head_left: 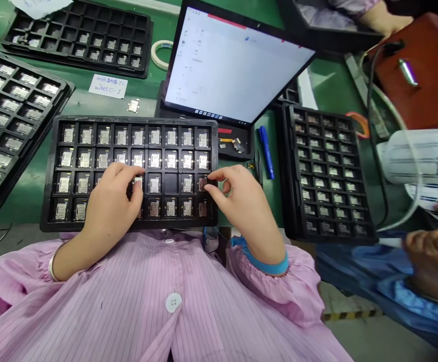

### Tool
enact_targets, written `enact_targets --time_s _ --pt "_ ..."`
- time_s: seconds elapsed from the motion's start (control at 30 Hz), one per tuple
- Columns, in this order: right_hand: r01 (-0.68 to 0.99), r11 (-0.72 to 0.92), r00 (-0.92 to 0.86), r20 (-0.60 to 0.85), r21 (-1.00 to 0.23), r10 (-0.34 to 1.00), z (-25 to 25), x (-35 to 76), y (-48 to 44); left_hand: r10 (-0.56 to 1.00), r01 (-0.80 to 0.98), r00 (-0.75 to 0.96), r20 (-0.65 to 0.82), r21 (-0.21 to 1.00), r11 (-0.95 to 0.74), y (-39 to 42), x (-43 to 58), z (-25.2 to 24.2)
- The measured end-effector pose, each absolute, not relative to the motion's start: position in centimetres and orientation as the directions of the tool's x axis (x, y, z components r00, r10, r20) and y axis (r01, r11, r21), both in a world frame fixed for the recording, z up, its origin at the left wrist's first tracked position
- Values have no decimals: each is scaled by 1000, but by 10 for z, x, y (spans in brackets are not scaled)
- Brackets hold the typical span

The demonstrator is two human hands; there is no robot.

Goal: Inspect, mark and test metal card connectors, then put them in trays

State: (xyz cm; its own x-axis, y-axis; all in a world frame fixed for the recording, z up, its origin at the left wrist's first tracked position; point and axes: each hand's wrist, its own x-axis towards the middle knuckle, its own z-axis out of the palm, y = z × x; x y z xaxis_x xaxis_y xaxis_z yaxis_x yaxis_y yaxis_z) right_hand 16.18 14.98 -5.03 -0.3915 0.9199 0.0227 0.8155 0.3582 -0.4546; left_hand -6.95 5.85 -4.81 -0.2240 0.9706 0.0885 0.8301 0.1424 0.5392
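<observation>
A black compartment tray (136, 120) lies in front of me, its pockets holding small circuit boards with silvery metal parts. My left hand (115, 201) reaches over its middle, thumb and forefinger closed around a small circuit board (138, 181) in the third row; the palm hides several pockets. At the tray's right edge, my right hand (243, 203) has its thumb and forefinger pinched at another small circuit board (202, 184) in the last column. One pocket (171, 184) between the hands shows bare black plastic.
More filled trays stand at left (19, 120), back left (91, 65) and right (328, 171). A laptop (234, 65) rises behind my tray. Nearby are a blue marker (266, 152), a tape roll (160, 55) and a loose board (133, 105). Other people sit at right and back right.
</observation>
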Motion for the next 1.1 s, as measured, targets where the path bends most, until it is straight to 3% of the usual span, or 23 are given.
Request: enact_targets --time_s 0.23,0.43,0.63,0.83,0.9,1.0,1.1 --pt "788 374 -445 -32 -490 895 -57 157 146 999 858 52 -7 512 -41 86 -22 -48" --pt "726 397 -471 14 -562 882 -53 161 143 986 907 43 -161 420 28 105 -5 -50" --pt "662 335 -483 -40 -670 875 -60 168 138 996 871 67 -57 490 -30 99 -8 -52" --pt "744 408 -487 -11 -530 873 -60 163 140 998 783 58 1 620 -46 91 -9 -60" --pt "742 417 -498 -16 -525 867 -57 162 141 999 674 -17 -28 738 32 89 -13 -57" --pt "720 424 -504 6 -550 864 -55 162 142 981 290 -94 -169 938 189 84 -23 -43" --pt "674 438 -521 37 -595 853 -57 165 141 942 -21 -71 -329 944 328 77 -32 -26"
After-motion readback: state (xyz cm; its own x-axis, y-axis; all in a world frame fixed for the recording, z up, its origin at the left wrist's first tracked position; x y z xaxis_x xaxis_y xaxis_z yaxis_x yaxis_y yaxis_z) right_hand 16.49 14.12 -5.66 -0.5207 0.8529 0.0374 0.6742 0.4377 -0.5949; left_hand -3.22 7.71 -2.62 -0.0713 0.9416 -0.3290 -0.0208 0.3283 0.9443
